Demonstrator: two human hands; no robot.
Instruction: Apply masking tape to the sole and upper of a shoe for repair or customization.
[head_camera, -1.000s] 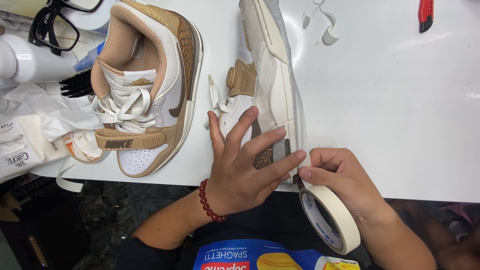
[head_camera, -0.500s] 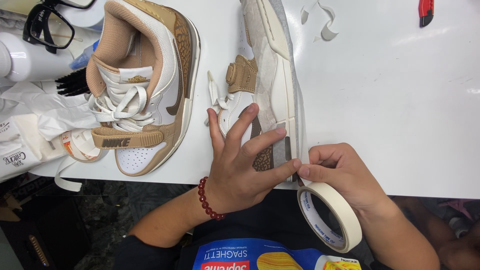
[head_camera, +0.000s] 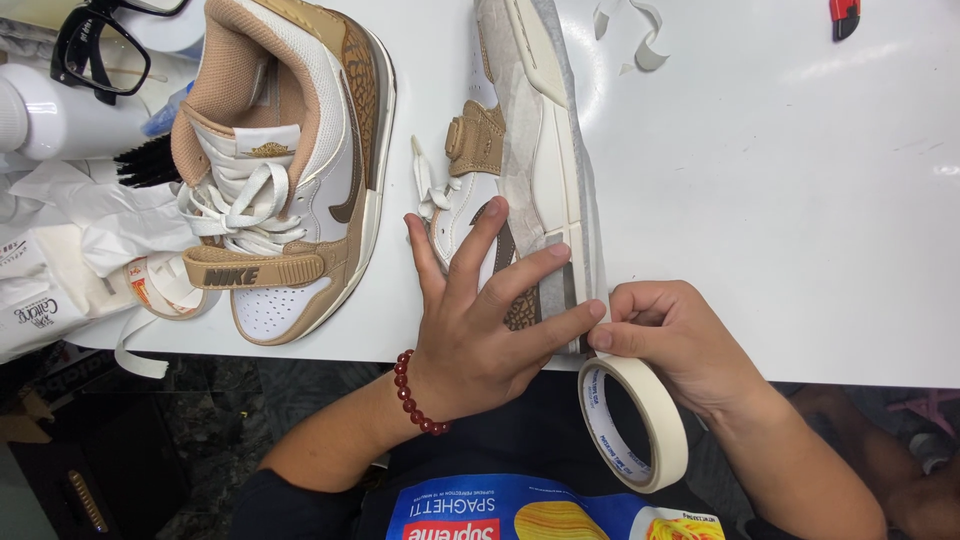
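The shoe lies on its side at the near edge of the white table, sole turned to the right and wrapped in pale tape, toe end toward the person. The left hand is spread flat on the toe, fingers fanned apart, pressing down, forefinger reaching across to the sole edge; a red bead bracelet sits on that wrist. The right hand is pinched together at the sole's near corner, thumb and fingers closed on the end of the tape, fingertips touching the left forefinger. The roll of tape hangs just below that hand, off the table edge, over the lap. Against half a second ago, almost nothing has shifted: the left hand keeps the same spread, the right hand sits in the same spot, and the roll dangles at about the same angle. Left of the work stands the second shoe, upright, tan and white, laces loose, well clear of the hands. Farther left are crumpled white paper, a black brush, a white bottle and black glasses. At the far side, torn tape scraps curl on the table, and a red cutter pokes in at the top right.
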